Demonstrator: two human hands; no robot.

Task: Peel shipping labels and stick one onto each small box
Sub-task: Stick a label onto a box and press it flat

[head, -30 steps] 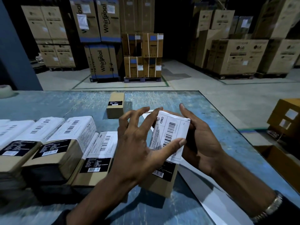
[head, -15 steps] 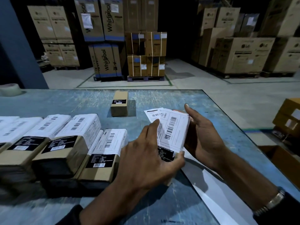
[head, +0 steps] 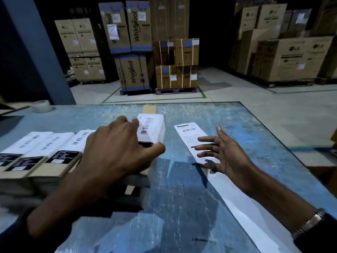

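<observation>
While the left hand (head: 116, 152) reaches forward over the blue counter (head: 237, 125), its fingers and thumb curl around a small labelled box (head: 152, 130), gripping it by the near end; the box sits just beyond the knuckles, white label uppermost, though blur hides whether it rests on the counter or is lifted. To the left of that hand: a row of labelled boxes (head: 42, 154), side by side, white labels on top, black stickers on the near faces. Beyond the gripped box: one plain brown box (head: 149, 109), partly hidden. Right hand (head: 226, 154): fingers spread and straight, holding nothing, poised over a long strip of labels (head: 189, 136) that lies flat on the counter and runs under the hand toward the wrist. Wristwatch (head: 308, 225) on the right wrist.
</observation>
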